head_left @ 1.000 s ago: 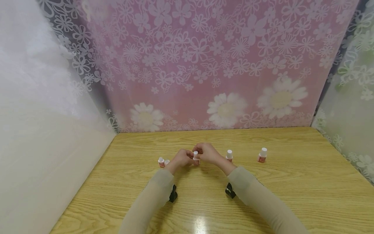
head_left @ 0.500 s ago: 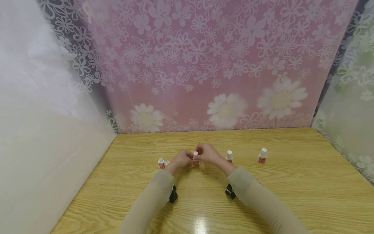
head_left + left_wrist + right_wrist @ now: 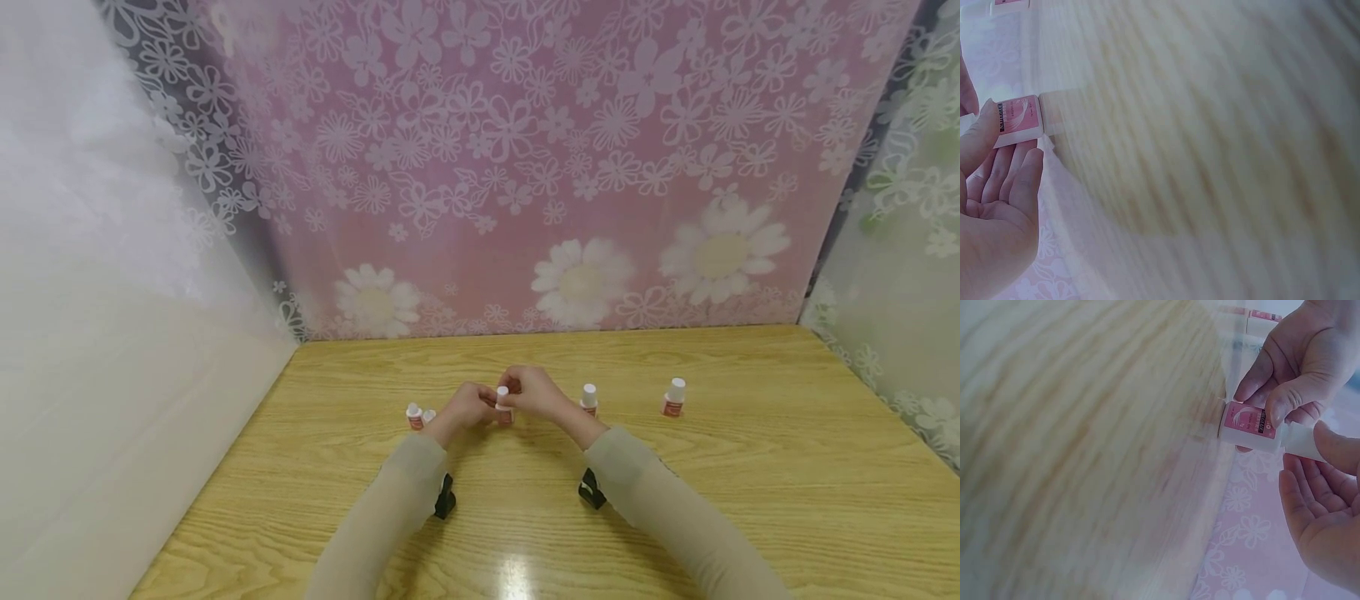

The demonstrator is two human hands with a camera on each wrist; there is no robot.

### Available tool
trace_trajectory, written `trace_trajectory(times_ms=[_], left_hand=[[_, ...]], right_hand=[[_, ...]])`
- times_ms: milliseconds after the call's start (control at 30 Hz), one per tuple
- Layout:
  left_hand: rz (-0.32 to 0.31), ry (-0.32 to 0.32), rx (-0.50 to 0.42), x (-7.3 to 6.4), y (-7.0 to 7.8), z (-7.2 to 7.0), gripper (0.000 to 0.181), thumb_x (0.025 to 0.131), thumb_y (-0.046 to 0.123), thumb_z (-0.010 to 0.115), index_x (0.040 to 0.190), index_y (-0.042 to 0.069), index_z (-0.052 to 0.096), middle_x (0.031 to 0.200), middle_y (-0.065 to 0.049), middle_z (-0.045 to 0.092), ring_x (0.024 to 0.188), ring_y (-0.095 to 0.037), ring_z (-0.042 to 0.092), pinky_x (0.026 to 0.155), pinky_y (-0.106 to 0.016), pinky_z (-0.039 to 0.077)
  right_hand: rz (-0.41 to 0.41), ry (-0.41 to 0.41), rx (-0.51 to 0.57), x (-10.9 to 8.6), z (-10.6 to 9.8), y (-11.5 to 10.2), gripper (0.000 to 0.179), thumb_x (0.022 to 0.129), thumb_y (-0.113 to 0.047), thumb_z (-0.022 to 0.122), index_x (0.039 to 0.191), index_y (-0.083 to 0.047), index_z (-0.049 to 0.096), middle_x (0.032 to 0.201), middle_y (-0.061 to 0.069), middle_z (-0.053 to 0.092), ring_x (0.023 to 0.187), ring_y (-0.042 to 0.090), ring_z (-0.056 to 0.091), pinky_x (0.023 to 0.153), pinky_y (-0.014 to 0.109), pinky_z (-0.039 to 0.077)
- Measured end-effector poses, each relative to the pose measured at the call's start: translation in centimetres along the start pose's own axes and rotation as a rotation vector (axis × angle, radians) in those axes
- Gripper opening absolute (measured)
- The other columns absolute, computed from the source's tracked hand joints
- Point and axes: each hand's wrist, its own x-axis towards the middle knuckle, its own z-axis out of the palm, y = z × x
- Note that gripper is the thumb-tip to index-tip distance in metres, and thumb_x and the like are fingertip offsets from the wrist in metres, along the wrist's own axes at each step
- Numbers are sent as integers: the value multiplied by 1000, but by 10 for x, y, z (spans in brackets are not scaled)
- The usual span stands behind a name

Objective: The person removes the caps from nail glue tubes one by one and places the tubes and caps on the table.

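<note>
A small white bottle with a pink-red label stands upright in the middle of the table, between both hands. My left hand grips the bottle's body, its thumb lying over the label in the left wrist view. From the other side my right hand pinches the white cap between thumb and fingers. The right wrist view shows the bottle sideways, label facing the camera. Part of the bottle is hidden behind the fingers.
Two like bottles are on the left, one beside another partly covered by the left wrist. Right of the hands stand a capped bottle behind the forearm and another farther right. A floral pink curtain backs the wooden table.
</note>
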Motion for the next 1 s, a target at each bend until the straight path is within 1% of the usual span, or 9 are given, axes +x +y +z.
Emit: trace_trajectory(times_ms=[267, 333, 467, 533, 600, 733, 833, 1000], left_hand=[[11, -5, 2, 0, 1, 0, 18, 73, 7, 73, 87, -3, 67, 74, -2, 64, 65, -10, 50, 58, -22, 40], [13, -5, 5, -1, 1, 0, 18, 73, 7, 72, 88, -3, 67, 74, -2, 63, 65, -10, 49, 58, -22, 40], [8, -4, -6, -2, 2, -1, 18, 72, 6, 73, 87, -3, 67, 74, -3, 64, 64, -11, 48, 57, -22, 39], [3, -4, -16, -2, 2, -1, 18, 72, 6, 73, 88, -2, 67, 75, -4, 65, 64, -11, 48, 58, -22, 40], [-7, -4, -29, -2, 1, -1, 18, 73, 3, 72, 89, -3, 66, 77, -5, 65, 65, -11, 49, 59, -23, 40], [-5, -9, -15, -1, 1, -1, 19, 74, -3, 67, 93, -4, 66, 81, -9, 66, 67, -10, 51, 59, -23, 41], [2, -12, 1, 0, -1, -1, 19, 74, -5, 65, 94, -4, 66, 82, -10, 66, 66, -9, 52, 58, -22, 42], [-2, -3, 6, 1, -1, -1, 19, 73, 2, 70, 92, -2, 67, 80, -6, 66, 64, -9, 50, 58, -22, 42]], right_hand=[[-55, -34, -6, 2, -1, 4, 13, 79, 4, 62, 92, 2, 61, 84, 7, 62, 81, 19, 58, 68, 29, 46], [-59, -40, -1, 2, -2, 4, 15, 79, 4, 61, 94, 3, 61, 85, 8, 62, 81, 19, 58, 68, 29, 47], [-29, -30, -3, 2, 0, 4, 19, 78, 0, 65, 96, 2, 60, 87, 8, 61, 81, 19, 57, 69, 30, 47], [-12, -14, -15, 2, 0, 5, 20, 77, -4, 68, 95, 1, 60, 86, 6, 61, 79, 17, 56, 67, 30, 46], [4, 9, -34, 2, 1, 4, 19, 75, -8, 70, 90, -2, 60, 81, 4, 60, 74, 16, 55, 65, 29, 45], [27, 41, -49, 2, 4, 3, 19, 73, -13, 73, 80, -5, 57, 72, 0, 56, 66, 13, 52, 59, 27, 43], [40, 51, -39, 0, 4, 0, 20, 73, -12, 74, 77, -5, 56, 69, 0, 54, 64, 13, 51, 57, 26, 42], [28, 51, -10, -1, 3, -1, 18, 73, -8, 72, 78, -4, 55, 70, 0, 55, 65, 13, 52, 58, 26, 43]])
